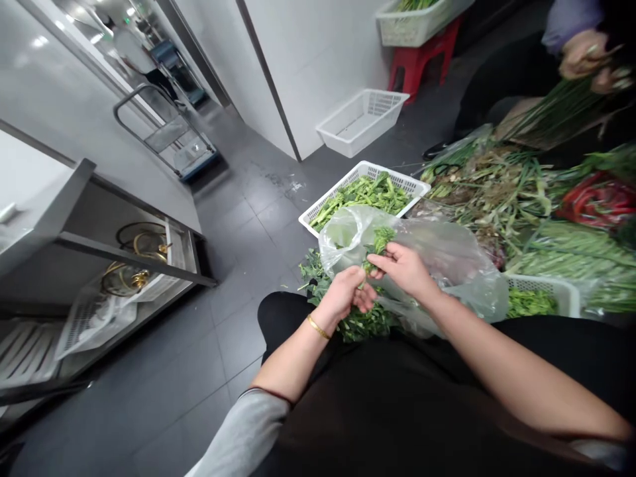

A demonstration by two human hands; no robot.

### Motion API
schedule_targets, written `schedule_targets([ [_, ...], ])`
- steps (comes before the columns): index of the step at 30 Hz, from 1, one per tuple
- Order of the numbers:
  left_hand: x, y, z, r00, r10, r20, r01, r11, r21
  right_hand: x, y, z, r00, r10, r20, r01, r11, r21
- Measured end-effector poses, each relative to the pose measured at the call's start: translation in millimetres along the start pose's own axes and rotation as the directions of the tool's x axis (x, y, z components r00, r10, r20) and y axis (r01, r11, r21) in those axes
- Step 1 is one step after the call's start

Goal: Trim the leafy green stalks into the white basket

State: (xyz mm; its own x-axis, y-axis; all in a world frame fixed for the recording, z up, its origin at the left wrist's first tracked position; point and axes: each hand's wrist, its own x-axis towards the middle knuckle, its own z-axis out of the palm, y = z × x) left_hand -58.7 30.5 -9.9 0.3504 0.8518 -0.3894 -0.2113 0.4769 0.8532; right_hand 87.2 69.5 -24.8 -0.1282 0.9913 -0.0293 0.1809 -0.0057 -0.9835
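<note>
My left hand [348, 293], with a gold bangle at its wrist, is closed on the lower part of a green leafy vegetable stalk [380, 242]. Thumb and fingers of my right hand [403, 266] pinch the same stalk a little higher. Both hands are in front of a clear plastic bag [447, 255], whose mouth gapes at the left. Behind the bag, cut green stalks fill a white basket [420, 189]. Loose dark green leaves [365, 322] lie in a heap below my hands.
Onion greens [517, 192], bagged long beans [571, 258] and red peppers [596, 199] lie at right. A person's hands [586, 56] hold long greens. A white basket [348, 147] stands near a red stool [422, 63]. Left are a steel shelf [134, 255] and a cart [199, 165].
</note>
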Motion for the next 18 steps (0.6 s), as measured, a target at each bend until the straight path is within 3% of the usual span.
schedule_targets([
  [2, -7, -6, -4.9, 0.991, 0.098, -0.095, -0.092, 0.993, 0.068, -6, -7, 2, 0.991, -0.131, 0.007, 0.128, 0.949, -0.289],
  [5, -10, -12, -4.3, 0.935, 0.265, -0.235, -0.268, 0.963, 0.022, -28, -22, 15, 0.921, -0.376, 0.098, 0.355, 0.71, -0.608],
  [7, -9, -11, -3.9, 0.932, 0.275, -0.236, -0.295, 0.954, -0.052, -48, -30, 25, 0.816, -0.521, 0.249, 0.548, 0.562, -0.62],
  [9, -11, -8, -5.0, 0.938, 0.268, -0.221, -0.294, 0.951, -0.096, -62, -37, 27, 0.716, -0.568, 0.406, 0.689, 0.48, -0.543],
  [10, -13, -7, -5.8, 0.938, 0.27, -0.218, -0.294, 0.952, -0.085, -64, -39, 24, 0.716, -0.538, 0.446, 0.696, 0.497, -0.518],
  [11, -16, -7, -6.3, 0.936, 0.279, -0.215, -0.296, 0.954, -0.05, -62, -41, 19, 0.762, -0.475, 0.44, 0.647, 0.554, -0.523],
  [13, -22, -7, -5.8, 0.922, 0.326, -0.211, -0.321, 0.945, 0.058, -46, -44, 6, 0.912, -0.293, 0.289, 0.409, 0.711, -0.571],
  [14, -24, -8, -4.9, 0.917, 0.346, -0.198, -0.331, 0.938, 0.105, -36, -44, 0, 0.959, -0.207, 0.196, 0.283, 0.771, -0.571],
  [16, -27, -8, -2.5, 0.931, 0.333, -0.152, -0.324, 0.943, 0.082, -17, -44, -5, 0.986, -0.126, 0.111, 0.166, 0.834, -0.527],
  [18, -25, -5, -0.8, 0.969, 0.236, -0.079, -0.242, 0.968, -0.072, -9, -42, 0, 0.975, -0.187, 0.119, 0.222, 0.825, -0.52],
])
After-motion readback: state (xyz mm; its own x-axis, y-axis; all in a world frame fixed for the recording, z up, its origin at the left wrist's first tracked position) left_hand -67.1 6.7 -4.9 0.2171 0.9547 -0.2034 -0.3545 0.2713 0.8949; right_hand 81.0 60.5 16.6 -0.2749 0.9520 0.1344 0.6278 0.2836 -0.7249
